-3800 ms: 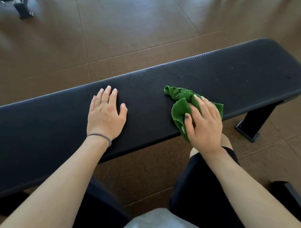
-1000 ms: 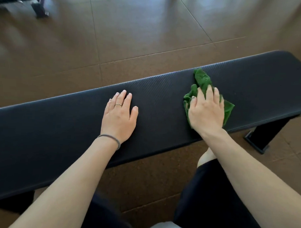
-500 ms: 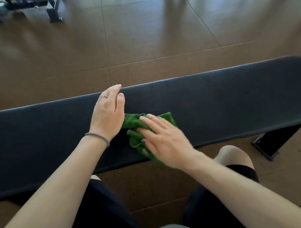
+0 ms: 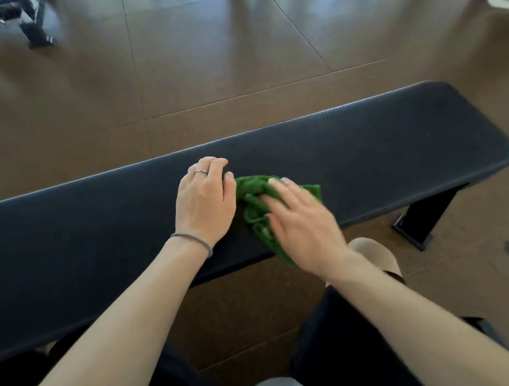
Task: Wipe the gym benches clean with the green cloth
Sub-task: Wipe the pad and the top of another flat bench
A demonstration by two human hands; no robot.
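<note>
A long black padded gym bench (image 4: 364, 156) runs across the view from lower left to upper right. The crumpled green cloth (image 4: 252, 190) lies on its near middle, one corner hanging over the front edge. My right hand (image 4: 301, 223) presses flat on the cloth with straight fingers, slightly blurred. Just left of the cloth, my left hand (image 4: 205, 197) rests on the bench with its fingers curled. Its thumb meets the cloth's left end; whether it pinches the cloth is hidden.
The bench's black leg (image 4: 422, 219) stands on the brown tiled floor at the right. A dark metal equipment frame (image 4: 31, 20) stands at the far upper left. My bare knee (image 4: 372, 254) and dark shorts sit just before the bench's front edge.
My right hand slid the cloth leftward along the bench until it reached my left hand. The left hand turned from lying flat to curled beside the cloth.
</note>
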